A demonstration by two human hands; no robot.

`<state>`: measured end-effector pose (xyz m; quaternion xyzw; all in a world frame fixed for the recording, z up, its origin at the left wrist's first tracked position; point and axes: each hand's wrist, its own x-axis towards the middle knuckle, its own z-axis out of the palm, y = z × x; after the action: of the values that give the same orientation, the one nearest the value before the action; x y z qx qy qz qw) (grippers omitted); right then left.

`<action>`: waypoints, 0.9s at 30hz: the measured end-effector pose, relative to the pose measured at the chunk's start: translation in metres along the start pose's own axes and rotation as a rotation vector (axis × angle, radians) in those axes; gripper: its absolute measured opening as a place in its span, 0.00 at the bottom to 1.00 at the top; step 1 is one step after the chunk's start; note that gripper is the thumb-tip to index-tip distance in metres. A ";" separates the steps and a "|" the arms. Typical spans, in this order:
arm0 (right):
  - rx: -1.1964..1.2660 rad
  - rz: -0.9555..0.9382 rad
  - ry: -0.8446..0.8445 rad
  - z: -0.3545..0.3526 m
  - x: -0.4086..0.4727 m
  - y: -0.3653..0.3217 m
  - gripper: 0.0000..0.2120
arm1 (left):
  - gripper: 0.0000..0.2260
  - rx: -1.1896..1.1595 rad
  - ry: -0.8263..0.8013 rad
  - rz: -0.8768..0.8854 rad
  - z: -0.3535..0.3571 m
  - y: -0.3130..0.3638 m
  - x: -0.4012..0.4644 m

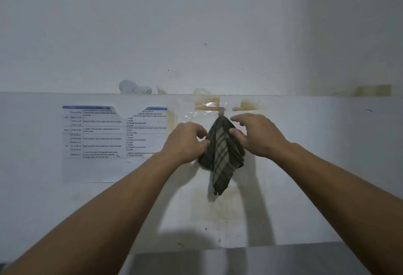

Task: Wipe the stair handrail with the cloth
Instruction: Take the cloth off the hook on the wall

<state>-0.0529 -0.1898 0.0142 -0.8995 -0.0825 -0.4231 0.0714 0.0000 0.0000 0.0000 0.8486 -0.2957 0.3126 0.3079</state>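
Note:
A dark striped cloth (222,154) hangs by its top from a small metal hook (221,111) taped to the white wall. My left hand (185,141) pinches the cloth's left edge with curled fingers. From the other side, my right hand (259,135) presses its thumb on the cloth's upper right edge, its fingers spread toward the hook. No stair handrail is in view.
A printed schedule sheet (113,135) is stuck to the wall left of the cloth. A ledge (65,93) runs across the wall above, with a small white object (134,88) on it. Brown tape stains (206,102) surround the hook.

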 end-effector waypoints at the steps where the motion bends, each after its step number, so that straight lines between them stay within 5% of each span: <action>1: 0.016 0.009 0.002 0.004 -0.001 0.003 0.16 | 0.11 -0.012 -0.016 -0.026 0.003 -0.001 0.001; 17: 0.251 0.263 0.130 0.062 0.004 0.029 0.08 | 0.11 -0.087 0.226 -0.241 0.066 -0.002 0.009; 27: 0.346 0.302 0.381 0.027 0.022 0.030 0.08 | 0.03 -0.157 0.434 -0.312 0.012 0.008 0.018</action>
<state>-0.0128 -0.2116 0.0129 -0.7806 -0.0036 -0.5484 0.2999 0.0095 -0.0191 0.0081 0.7705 -0.1117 0.4121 0.4733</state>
